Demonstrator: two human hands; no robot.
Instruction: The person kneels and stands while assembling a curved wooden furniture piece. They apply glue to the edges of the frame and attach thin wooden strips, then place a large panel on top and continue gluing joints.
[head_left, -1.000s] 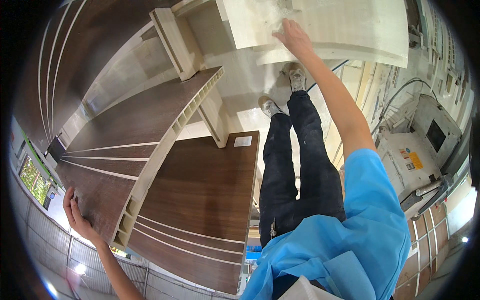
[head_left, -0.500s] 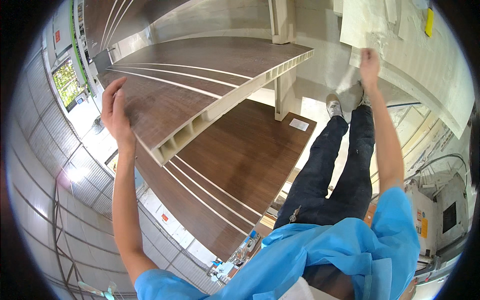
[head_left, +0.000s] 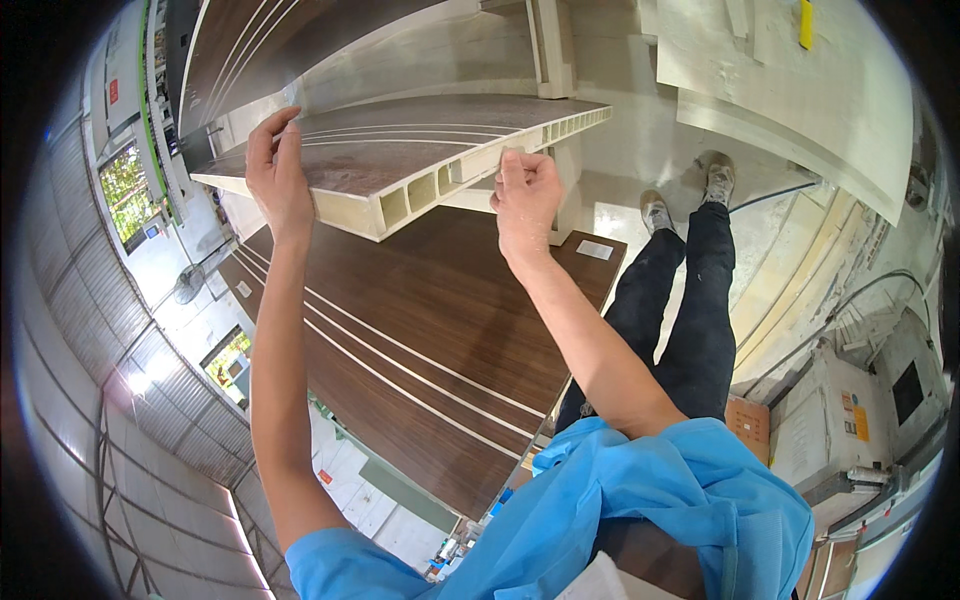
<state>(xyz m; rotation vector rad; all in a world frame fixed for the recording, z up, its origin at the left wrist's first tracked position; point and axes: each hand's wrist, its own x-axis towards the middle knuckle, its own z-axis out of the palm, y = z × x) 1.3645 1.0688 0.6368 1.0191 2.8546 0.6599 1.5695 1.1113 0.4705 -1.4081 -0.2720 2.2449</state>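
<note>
A brown hollow-core door panel (head_left: 370,165) with pale inlaid stripes is tilted in front of me, its end face (head_left: 425,188) showing a row of square cells. My left hand (head_left: 280,175) is at its long left edge, fingers bent over the upper side and thumb raised. At the end face, beside a solid pale section, my right hand (head_left: 527,195) is closed with thumb and fingers against the panel's edge; its fingertips are partly hidden. Beneath lies a second brown striped panel (head_left: 440,300) with a white label (head_left: 594,250) near one corner.
Another striped panel (head_left: 250,60) stands at the far left. A pale upright post (head_left: 548,50) rises beyond the tilted panel. At the right are a large pale sheet (head_left: 790,110) with a yellow-handled tool (head_left: 806,25) on it, a dark cable (head_left: 775,196) and a grey machine cabinet (head_left: 830,420).
My right hand has swung left from over the floor to the panel's end. The upper panel has tilted and its near corner has shifted up and right. My left hand moved slightly right.
</note>
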